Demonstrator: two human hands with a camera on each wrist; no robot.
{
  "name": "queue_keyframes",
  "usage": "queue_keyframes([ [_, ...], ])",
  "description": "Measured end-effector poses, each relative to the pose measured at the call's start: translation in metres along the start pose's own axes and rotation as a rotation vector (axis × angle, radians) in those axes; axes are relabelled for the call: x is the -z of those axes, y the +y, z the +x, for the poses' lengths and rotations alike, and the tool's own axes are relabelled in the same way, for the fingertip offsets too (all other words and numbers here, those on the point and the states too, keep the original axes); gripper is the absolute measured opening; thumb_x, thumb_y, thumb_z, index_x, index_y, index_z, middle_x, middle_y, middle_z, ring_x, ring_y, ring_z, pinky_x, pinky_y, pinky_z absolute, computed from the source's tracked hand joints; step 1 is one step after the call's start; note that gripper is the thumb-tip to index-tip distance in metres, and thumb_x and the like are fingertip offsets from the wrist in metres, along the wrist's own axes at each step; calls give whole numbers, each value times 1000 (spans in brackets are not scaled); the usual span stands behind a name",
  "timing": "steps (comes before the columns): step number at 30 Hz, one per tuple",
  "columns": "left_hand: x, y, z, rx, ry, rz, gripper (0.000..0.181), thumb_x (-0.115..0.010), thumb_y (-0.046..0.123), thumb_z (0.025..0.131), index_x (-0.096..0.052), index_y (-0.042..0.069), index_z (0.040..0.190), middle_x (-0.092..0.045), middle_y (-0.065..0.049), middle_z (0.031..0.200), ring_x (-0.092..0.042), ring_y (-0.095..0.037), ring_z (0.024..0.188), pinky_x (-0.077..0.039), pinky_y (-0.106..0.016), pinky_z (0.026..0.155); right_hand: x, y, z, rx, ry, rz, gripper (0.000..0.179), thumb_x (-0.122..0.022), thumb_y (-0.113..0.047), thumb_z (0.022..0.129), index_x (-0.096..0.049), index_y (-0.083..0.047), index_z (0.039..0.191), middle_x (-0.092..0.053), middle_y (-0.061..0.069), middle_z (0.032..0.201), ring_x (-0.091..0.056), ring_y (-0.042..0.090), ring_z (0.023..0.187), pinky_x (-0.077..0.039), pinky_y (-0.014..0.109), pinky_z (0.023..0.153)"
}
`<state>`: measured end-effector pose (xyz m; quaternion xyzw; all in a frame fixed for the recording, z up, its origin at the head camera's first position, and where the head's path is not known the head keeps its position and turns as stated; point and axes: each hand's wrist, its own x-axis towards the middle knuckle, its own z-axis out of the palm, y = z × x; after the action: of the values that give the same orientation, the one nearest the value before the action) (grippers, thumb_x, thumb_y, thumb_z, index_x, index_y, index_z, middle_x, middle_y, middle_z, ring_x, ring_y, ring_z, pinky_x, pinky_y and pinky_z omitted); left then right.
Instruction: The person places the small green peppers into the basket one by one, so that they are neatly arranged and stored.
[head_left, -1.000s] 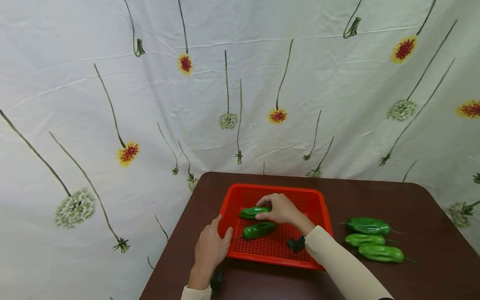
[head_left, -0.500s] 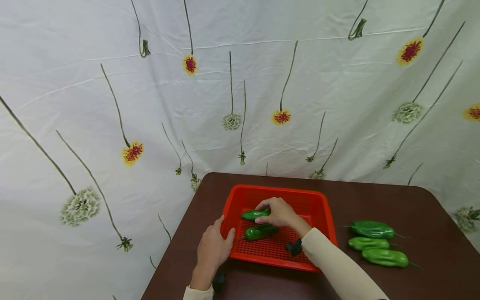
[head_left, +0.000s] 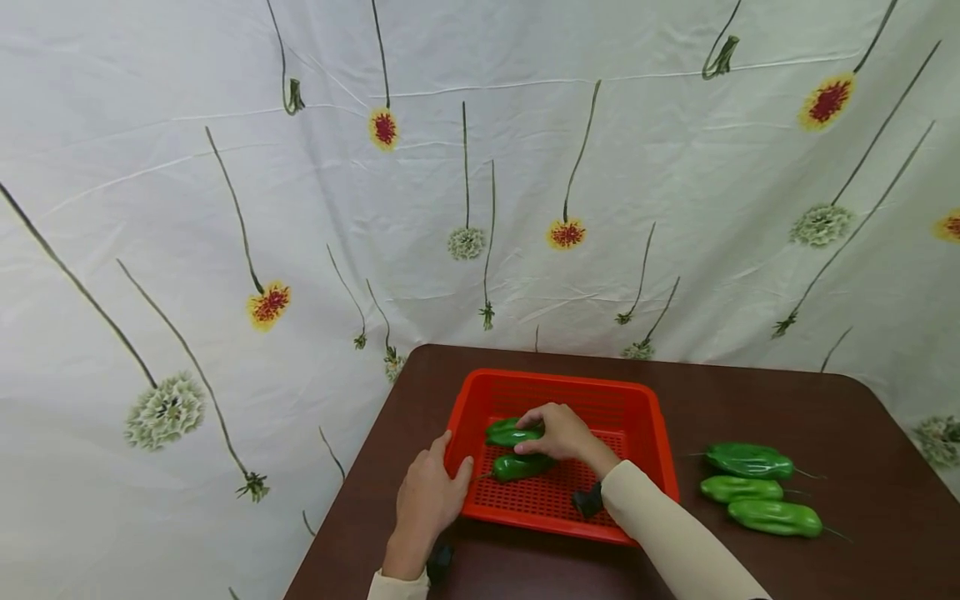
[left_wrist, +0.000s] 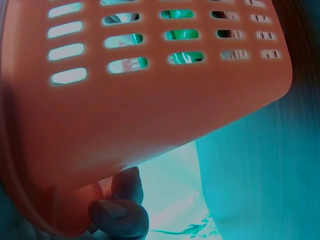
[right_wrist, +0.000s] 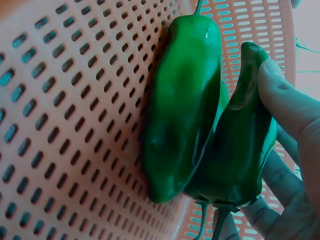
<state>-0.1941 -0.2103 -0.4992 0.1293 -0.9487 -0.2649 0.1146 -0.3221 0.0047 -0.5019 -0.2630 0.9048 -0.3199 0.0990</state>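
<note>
A red plastic basket (head_left: 551,523) with slotted walls stands on the table. My left hand (head_left: 427,500) grips its left rim, the thumb on the inner side. In the left wrist view, fingertips (left_wrist: 120,217) curl at the rim. Inside the basket, my right hand (head_left: 562,432) pinches a glossy green pepper (right_wrist: 235,155) between thumb and fingers, its stem end towards the palm side. Another green pepper (head_left: 521,468) lies on the basket floor just in front of it. Part of a third pepper (head_left: 499,425) shows behind the held one, mostly hidden.
Three green peppers lie on the dark brown table right of the basket: a dark one (head_left: 748,460) at the back, a lighter one (head_left: 741,488) and a front one (head_left: 776,517). A white flowered cloth (head_left: 420,183) hangs behind the table.
My right hand has drawn its pepper slightly towards me, and a pepper behind it now shows. The left hand stays on the rim. The head view has shifted a little.
</note>
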Motion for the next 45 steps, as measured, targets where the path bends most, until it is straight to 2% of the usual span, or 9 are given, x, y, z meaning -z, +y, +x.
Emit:
queue_keyframes([
  [11,2,2,-1,14,-7,-6,64,-71,43,89,-54,15,144,-69,-12,110,-67,-24,89,-58,-46,73,-3,4,3,-16,1,19,36,-86,-37,78,-77,-24,111,-75,-4,110,-65,15,96,-55,37,84],
  [22,2,2,-2,14,-11,-2,64,-70,42,89,-55,14,144,-69,-12,109,-67,-24,89,-57,-47,72,-6,8,6,-39,4,22,35,-83,-39,81,-76,-24,112,-74,-2,113,-66,19,102,-54,41,89],
  [33,1,1,-2,0,7,-5,63,-71,43,88,-56,15,143,-69,-11,107,-67,-23,87,-57,-46,70,-6,4,4,-34,20,22,34,-79,-36,86,-76,-20,115,-73,2,117,-66,23,103,-55,41,87],
  [41,2,1,-1,9,-12,-3,64,-71,43,88,-55,16,144,-68,-10,105,-65,-21,84,-56,-43,67,-7,0,4,-64,42,-8,33,-79,-36,86,-75,-21,115,-73,1,116,-67,22,101,-54,40,83],
  [45,2,1,-1,1,-2,-9,63,-71,43,88,-56,16,143,-69,-10,106,-66,-22,85,-56,-44,68,-7,-1,4,-77,49,-15,33,-79,-36,86,-75,-21,115,-73,1,116,-67,21,98,-53,36,75],
])
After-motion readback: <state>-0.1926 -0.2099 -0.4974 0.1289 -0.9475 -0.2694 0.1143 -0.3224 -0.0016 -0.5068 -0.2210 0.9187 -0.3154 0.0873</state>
